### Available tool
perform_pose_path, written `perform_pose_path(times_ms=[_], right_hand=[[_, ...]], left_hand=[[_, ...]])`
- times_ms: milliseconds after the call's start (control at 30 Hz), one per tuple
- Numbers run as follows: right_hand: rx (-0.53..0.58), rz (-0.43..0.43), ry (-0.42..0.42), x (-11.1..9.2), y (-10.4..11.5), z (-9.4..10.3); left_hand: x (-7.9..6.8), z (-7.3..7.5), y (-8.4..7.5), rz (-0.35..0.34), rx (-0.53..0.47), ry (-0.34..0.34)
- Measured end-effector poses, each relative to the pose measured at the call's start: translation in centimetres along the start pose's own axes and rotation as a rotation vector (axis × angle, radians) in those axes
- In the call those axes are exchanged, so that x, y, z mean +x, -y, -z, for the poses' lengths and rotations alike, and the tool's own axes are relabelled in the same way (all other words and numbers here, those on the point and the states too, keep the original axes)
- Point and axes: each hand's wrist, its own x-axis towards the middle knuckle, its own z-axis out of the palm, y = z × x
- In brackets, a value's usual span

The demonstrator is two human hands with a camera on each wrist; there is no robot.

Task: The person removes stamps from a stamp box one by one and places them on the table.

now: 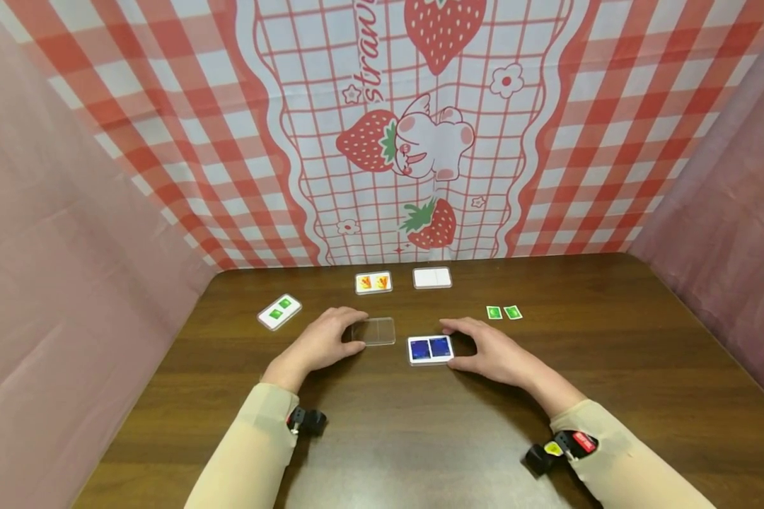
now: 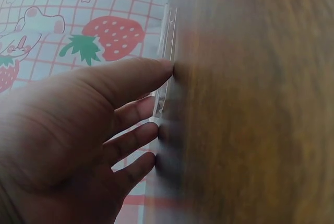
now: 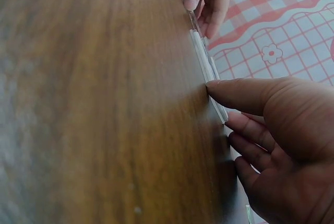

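My left hand (image 1: pixel 325 341) holds a clear, flat rectangular plastic cover (image 1: pixel 379 331) by its left end, thumb at the near edge and fingers at the far one. Just right of it lies a shallow card case (image 1: pixel 430 359) with two dark blue square cards on a white base. My right hand (image 1: pixel 493 350) grips this case at its right end. In the right wrist view the right thumb (image 3: pixel 235 92) presses the case's near edge. The left wrist view has the left thumb (image 2: pixel 138 75) against the clear cover, fingertips low by the tabletop.
Toward the back stand a case with two orange-pictured cards (image 1: pixel 373 283) and a white case (image 1: pixel 432 278) with a dividing line. A tilted case with two green cards (image 1: pixel 279 312) lies left. Two loose green cards (image 1: pixel 504 312) lie right on the wooden table (image 1: pixel 382 438). A strawberry-print cloth hangs behind.
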Motion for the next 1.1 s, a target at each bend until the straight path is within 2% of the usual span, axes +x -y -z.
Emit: perform_pose_path(times_ms=[67,167,300,700,900,1100], right_hand=[[0.001,0.001,-0.001,0.0,0.0,0.0],[0.001,0.001,-0.002,0.0,-0.1,-0.1],[-0.002,0.003,-0.003,0.0,-0.1,-0.1],[0.014,-0.014,-0.015,0.2,0.3,-0.1],[0.012,-0.008,-0.012,0.2,0.1,-0.1],[0.008,-0.015,-0.007,0.1,0.1,-0.2]], left_hand=[[0.1,-0.3,0.6,-0.014,0.016,-0.012],[0.0,0.2,-0.4,0.001,0.008,-0.009],[0.1,1.0,-2.9,0.023,0.000,-0.015],[1.4,-0.5,-6.9,-0.072,-0.011,0.021],[1.7,-1.3,-8.2,-0.073,-0.004,0.033],[2.2,-2.0,-8.8,-0.075,0.014,0.074]])
